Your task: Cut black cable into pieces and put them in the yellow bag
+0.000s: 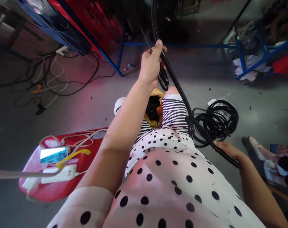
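My left hand [153,61] is raised in front of me, its fingers closed around what look like scissors [163,79]. Their black handle loops hang below the palm, and a thin blade points up and away. A long black corrugated tube [173,74] runs down past the thumb of that hand; whether the fingers also grip it, I cannot tell. Lower right, my right hand [229,151] is wrapped round a black cable [207,137] that meets the tube at a thick knot-like bunch [190,123] by my thigh. Some right-hand fingers are hidden.
Coiled black cable [229,118] lies on the floor to the right. A red stool [87,164] on the left carries a phone [54,154] and a white power strip [60,173]. Blue frame legs [120,53] stand ahead. Another person's foot [256,147] is at right.
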`<state>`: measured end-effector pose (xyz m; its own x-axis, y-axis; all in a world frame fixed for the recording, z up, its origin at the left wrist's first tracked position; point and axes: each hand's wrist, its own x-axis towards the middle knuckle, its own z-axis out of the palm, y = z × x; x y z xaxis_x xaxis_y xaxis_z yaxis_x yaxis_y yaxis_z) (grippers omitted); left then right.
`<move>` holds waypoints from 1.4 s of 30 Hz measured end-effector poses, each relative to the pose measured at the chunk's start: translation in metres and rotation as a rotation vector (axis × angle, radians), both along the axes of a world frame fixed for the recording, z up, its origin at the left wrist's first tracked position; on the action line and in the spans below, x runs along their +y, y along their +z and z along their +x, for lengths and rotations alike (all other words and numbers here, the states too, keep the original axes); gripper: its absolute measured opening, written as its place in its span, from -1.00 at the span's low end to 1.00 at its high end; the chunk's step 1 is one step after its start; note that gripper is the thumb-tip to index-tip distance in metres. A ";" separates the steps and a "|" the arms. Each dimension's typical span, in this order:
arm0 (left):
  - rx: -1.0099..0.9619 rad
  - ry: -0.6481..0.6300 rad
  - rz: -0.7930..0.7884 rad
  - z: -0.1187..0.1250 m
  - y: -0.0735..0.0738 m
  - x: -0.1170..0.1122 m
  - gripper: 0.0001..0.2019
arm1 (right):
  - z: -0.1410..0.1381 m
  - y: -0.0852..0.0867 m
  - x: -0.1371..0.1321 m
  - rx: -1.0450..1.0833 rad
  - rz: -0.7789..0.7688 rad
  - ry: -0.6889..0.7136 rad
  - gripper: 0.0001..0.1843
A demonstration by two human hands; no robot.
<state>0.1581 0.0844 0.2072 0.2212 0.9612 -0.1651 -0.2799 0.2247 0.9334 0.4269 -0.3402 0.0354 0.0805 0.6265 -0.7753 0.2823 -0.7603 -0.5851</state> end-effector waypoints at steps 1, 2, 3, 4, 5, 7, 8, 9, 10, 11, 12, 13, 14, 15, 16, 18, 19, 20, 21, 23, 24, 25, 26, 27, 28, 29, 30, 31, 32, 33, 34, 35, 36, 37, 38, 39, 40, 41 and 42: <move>-0.001 0.004 -0.005 0.002 0.000 -0.001 -0.62 | -0.005 0.000 0.008 0.055 -0.043 0.046 -0.06; -0.005 0.010 -0.007 0.003 0.001 -0.002 -0.60 | -0.011 0.000 0.016 0.110 -0.069 0.087 -0.06; -0.011 0.016 -0.008 0.004 0.001 -0.003 -0.59 | -0.016 0.001 0.024 0.158 -0.068 0.104 -0.05; -0.020 0.021 -0.008 0.005 0.002 -0.003 -0.58 | -0.019 0.002 0.031 0.201 -0.050 0.105 -0.06; -0.030 0.022 -0.009 0.004 0.004 -0.003 -0.58 | -0.020 0.003 0.036 0.237 -0.030 0.101 -0.07; -0.053 0.016 -0.010 0.002 0.008 -0.003 -0.59 | -0.015 0.005 0.042 0.232 0.005 0.071 -0.12; -0.061 0.013 -0.008 0.000 0.011 -0.004 -0.60 | -0.008 0.008 0.042 0.177 0.028 0.053 -0.15; -0.068 0.009 -0.007 -0.001 0.014 -0.005 -0.62 | 0.001 0.011 0.042 0.090 0.057 0.038 -0.18; -0.072 0.003 -0.006 -0.002 0.016 -0.006 -0.63 | 0.013 0.016 0.042 -0.021 0.101 0.022 -0.21; -0.075 -0.007 -0.008 -0.001 0.018 -0.009 -0.65 | 0.026 0.023 0.043 -0.130 0.151 0.018 -0.25; -0.080 -0.016 -0.010 0.001 0.020 -0.012 -0.66 | 0.039 0.033 0.045 -0.213 0.183 0.035 -0.30; -0.086 -0.023 -0.011 0.004 0.021 -0.015 -0.66 | 0.052 0.046 0.047 -0.285 0.223 0.025 -0.33; -0.092 -0.026 -0.008 0.008 0.021 -0.019 -0.65 | 0.062 0.063 0.050 -0.363 0.265 -0.014 -0.36; -0.097 -0.024 -0.001 0.013 0.021 -0.023 -0.64 | 0.068 0.083 0.054 -0.476 0.310 -0.086 -0.38; -0.099 -0.017 0.010 0.017 0.021 -0.027 -0.62 | 0.070 0.106 0.058 -0.608 0.364 -0.168 -0.42; -0.097 -0.007 0.026 0.026 0.020 -0.033 -0.58 | 0.058 0.153 0.066 -0.794 0.551 -0.378 -0.56; -0.095 -0.004 0.025 0.029 0.019 -0.036 -0.57 | 0.046 0.174 0.070 -0.820 0.689 -0.475 -0.62; -0.096 0.001 0.019 0.032 0.019 -0.038 -0.57 | 0.031 0.191 0.075 -0.804 0.819 -0.509 -0.64; -0.098 0.011 0.007 0.033 0.019 -0.039 -0.57 | 0.016 0.201 0.080 -0.754 0.876 -0.454 -0.62; -0.105 0.043 -0.023 0.035 0.019 -0.041 -0.58 | -0.014 0.198 0.096 -0.628 0.830 -0.210 -0.50; -0.109 0.063 -0.037 0.034 0.020 -0.042 -0.58 | -0.026 0.186 0.105 -0.538 0.774 -0.068 -0.40; -0.113 0.079 -0.050 0.034 0.020 -0.042 -0.59 | -0.035 0.168 0.115 -0.460 0.739 0.024 -0.25; -0.116 0.091 -0.060 0.033 0.021 -0.041 -0.59 | -0.043 0.146 0.126 -0.374 0.717 0.076 -0.10; -0.119 0.099 -0.068 0.031 0.022 -0.040 -0.59 | -0.049 0.123 0.137 -0.272 0.716 0.110 -0.02; -0.122 0.102 -0.074 0.029 0.023 -0.038 -0.60 | -0.055 0.100 0.148 -0.170 0.733 0.122 0.04; -0.123 0.103 -0.081 0.027 0.023 -0.036 -0.60 | -0.060 0.079 0.160 -0.109 0.761 0.113 0.08; -0.123 0.101 -0.087 0.025 0.023 -0.034 -0.61 | -0.065 0.063 0.171 -0.111 0.798 0.098 0.10; -0.119 0.098 -0.093 0.022 0.023 -0.031 -0.61 | -0.071 0.051 0.183 -0.166 0.850 0.093 0.11; -0.111 0.097 -0.098 0.019 0.022 -0.030 -0.61 | -0.078 0.043 0.196 -0.248 0.911 0.098 0.10; -0.101 0.098 -0.102 0.017 0.022 -0.028 -0.61 | -0.085 0.039 0.208 -0.338 0.966 0.122 0.06; -0.090 0.103 -0.104 0.015 0.021 -0.027 -0.60 | -0.094 0.037 0.221 -0.420 1.012 0.156 0.00; -0.080 0.109 -0.104 0.013 0.021 -0.027 -0.60 | -0.102 0.037 0.232 -0.484 1.051 0.191 -0.08; -0.074 0.115 -0.100 0.012 0.021 -0.027 -0.60 | -0.112 0.038 0.241 -0.524 1.080 0.235 -0.18; -0.071 0.119 -0.094 0.010 0.021 -0.027 -0.60 | -0.120 0.037 0.249 -0.542 1.100 0.283 -0.30; -0.071 0.123 -0.084 0.008 0.022 -0.027 -0.61 | -0.128 0.036 0.253 -0.539 1.110 0.326 -0.43; -0.072 0.130 -0.072 0.005 0.024 -0.026 -0.62 | -0.135 0.034 0.253 -0.524 1.104 0.350 -0.53; -0.073 0.143 -0.058 0.001 0.026 -0.025 -0.63 | -0.139 0.030 0.251 -0.502 1.074 0.353 -0.58; -0.073 0.165 -0.043 -0.004 0.029 -0.022 -0.63 | -0.141 0.026 0.245 -0.480 1.018 0.333 -0.57; -0.073 0.194 -0.027 -0.009 0.033 -0.019 -0.63 | -0.141 0.022 0.236 -0.464 0.934 0.287 -0.53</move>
<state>0.1488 0.0655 0.2401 0.0450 0.9822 -0.1821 -0.3869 0.1852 0.9033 0.2862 -0.1041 0.0572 -0.0004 0.9962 0.0869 0.7223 0.0604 -0.6889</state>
